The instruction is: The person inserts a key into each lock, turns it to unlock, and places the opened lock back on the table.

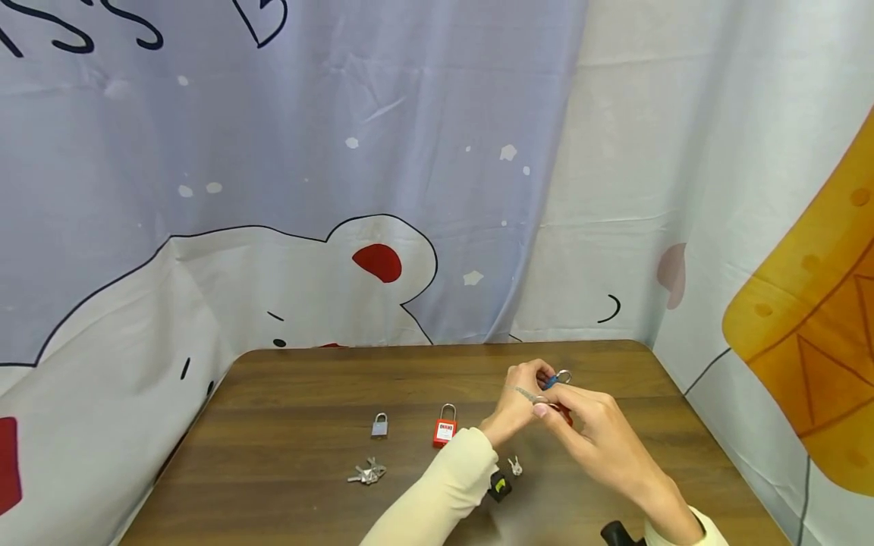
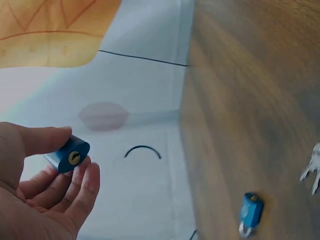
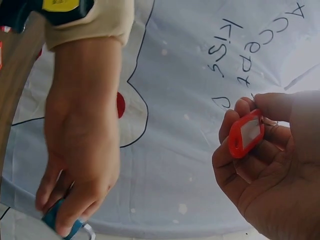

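My left hand (image 1: 517,398) grips a blue padlock (image 2: 70,156) between thumb and fingers, above the right part of the table. Its brass keyhole faces the left wrist camera, and in the right wrist view the silver shackle sticks out beyond the fingers. Close beside it, my right hand (image 1: 604,428) pinches a key with a red key tag (image 3: 246,134) hanging from it. The tag has a white label and lies against the curled fingers. Most of the key is hidden by thumb and fingertips; in the head view a thin metal blade points toward the left hand.
On the wooden table (image 1: 293,425) lie a small silver padlock (image 1: 378,429), a red padlock (image 1: 444,431), a bunch of keys (image 1: 369,473) and a small pair of keys (image 1: 515,465). The left wrist view shows another blue padlock (image 2: 251,210). A printed curtain (image 1: 464,189) hangs behind.
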{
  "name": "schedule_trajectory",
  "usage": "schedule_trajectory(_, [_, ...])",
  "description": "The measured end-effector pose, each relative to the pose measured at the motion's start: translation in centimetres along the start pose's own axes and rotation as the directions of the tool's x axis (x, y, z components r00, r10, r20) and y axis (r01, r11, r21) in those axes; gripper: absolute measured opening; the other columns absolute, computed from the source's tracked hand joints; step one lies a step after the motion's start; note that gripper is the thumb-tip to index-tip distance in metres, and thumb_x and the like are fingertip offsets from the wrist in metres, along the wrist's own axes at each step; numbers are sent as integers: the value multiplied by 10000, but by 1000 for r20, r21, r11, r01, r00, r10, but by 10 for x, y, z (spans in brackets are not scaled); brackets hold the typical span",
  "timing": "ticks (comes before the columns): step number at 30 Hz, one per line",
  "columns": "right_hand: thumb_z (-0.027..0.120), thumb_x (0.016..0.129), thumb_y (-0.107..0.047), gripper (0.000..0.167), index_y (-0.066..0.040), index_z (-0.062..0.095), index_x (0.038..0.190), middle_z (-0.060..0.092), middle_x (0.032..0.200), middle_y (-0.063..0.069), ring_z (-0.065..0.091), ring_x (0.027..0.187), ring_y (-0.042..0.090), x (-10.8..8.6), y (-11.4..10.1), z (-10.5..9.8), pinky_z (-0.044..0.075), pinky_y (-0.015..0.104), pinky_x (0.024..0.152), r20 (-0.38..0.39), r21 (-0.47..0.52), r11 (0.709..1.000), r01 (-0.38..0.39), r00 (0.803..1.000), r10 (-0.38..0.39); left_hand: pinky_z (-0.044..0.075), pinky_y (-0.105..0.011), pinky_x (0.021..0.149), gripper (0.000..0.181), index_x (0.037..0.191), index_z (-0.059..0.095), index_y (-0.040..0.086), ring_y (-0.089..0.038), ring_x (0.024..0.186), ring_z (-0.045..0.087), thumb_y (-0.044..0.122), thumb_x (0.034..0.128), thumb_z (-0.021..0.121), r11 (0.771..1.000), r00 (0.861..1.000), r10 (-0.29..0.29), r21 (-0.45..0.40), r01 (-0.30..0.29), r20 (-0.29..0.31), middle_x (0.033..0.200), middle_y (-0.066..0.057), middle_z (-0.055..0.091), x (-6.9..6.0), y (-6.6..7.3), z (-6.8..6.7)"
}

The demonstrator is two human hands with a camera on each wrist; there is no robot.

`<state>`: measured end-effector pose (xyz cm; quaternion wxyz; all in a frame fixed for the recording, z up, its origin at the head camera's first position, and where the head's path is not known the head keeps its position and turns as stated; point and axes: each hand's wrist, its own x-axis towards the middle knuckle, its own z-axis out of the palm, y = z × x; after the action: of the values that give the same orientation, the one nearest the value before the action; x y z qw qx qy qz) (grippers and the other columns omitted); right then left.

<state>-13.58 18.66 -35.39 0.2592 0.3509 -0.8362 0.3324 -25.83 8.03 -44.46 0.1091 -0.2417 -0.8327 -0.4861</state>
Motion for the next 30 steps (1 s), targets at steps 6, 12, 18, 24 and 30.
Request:
schedule_trajectory(6, [654, 908, -15, 229, -227, 663, 995, 588, 827, -124, 467, 662, -24, 1, -1, 1, 392, 99, 602, 8, 20, 1000, 5, 1000, -6, 491, -122, 648, 192, 889, 683, 69, -18, 682, 599, 49, 730, 789, 996, 998, -70, -56, 70, -2, 805, -33, 707, -5, 7, -26])
schedule_trajectory(12, [655, 909, -20, 250, -268, 631, 919, 519, 752, -148, 435, 633, -35, 3, -3, 2, 384, 123, 561, 8, 29, 1000, 2, 1000, -2, 507, -143, 636, 177, 880, 670, 91, 1, 675, 596, 102, 769, 807, 994, 996, -81, -73, 77, -46, 809, -26, 704, -11, 17, -47])
schedule_trajectory(18, [656, 906, -15, 249, -260, 614, 890, 476, 720, -155, 425, 632, -36, 5, -5, 5, 364, 104, 573, 4, 42, 999, 1, 1000, -1, 531, -149, 659, 186, 890, 665, 91, -4, 692, 614, 121, 763, 797, 985, 993, -86, -156, 72, -82, 828, -41, 698, -19, 23, -64])
schedule_trajectory(24, [667, 888, 2, 253, -244, 612, 867, 487, 715, -157, 436, 638, -42, 8, -7, 10, 353, 87, 574, -26, 56, 998, 25, 999, -24, 562, -174, 710, 209, 911, 662, 56, -62, 750, 670, 116, 768, 802, 961, 988, -85, -273, 47, -127, 876, -87, 702, -28, 27, -78])
schedule_trajectory(30, [666, 889, -2, 249, -248, 626, 886, 518, 722, -157, 444, 636, -40, 11, -6, 16, 357, 91, 569, -41, 72, 997, 25, 999, -22, 580, -218, 762, 246, 938, 655, -5, -148, 825, 706, 70, 767, 814, 925, 979, -101, -378, 28, -176, 929, -166, 723, -38, 30, -96])
